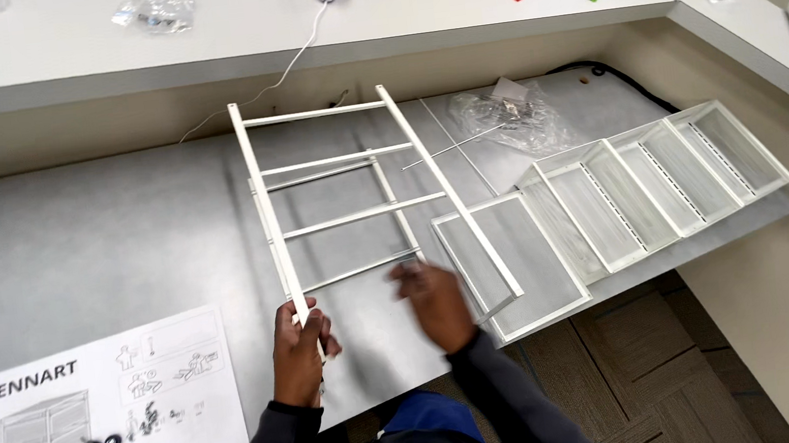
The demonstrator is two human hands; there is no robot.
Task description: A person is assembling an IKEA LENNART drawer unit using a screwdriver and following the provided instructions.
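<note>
Grey worktop (71, 248), with a white metal frame (354, 214) held tilted above it.

Left hand (298, 346) is closed round the lower end of the frame's near rail; right hand (435, 301) hovers open and blurred by the lowest rung, gripping nothing. The frame looks light, stiff and smooth, best taken by its two long rails, since the rungs are thin. White mesh trays (648, 185) lie fanned to the right, an instruction sheet (109, 412) sits near left, and a clear bag (507, 120) lies behind.

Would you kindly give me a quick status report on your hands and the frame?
Left hand gripping white ladder frame at its near rail. Right hand open beside it, holding nothing. Mesh drawers lie right; instruction sheet left.
</note>
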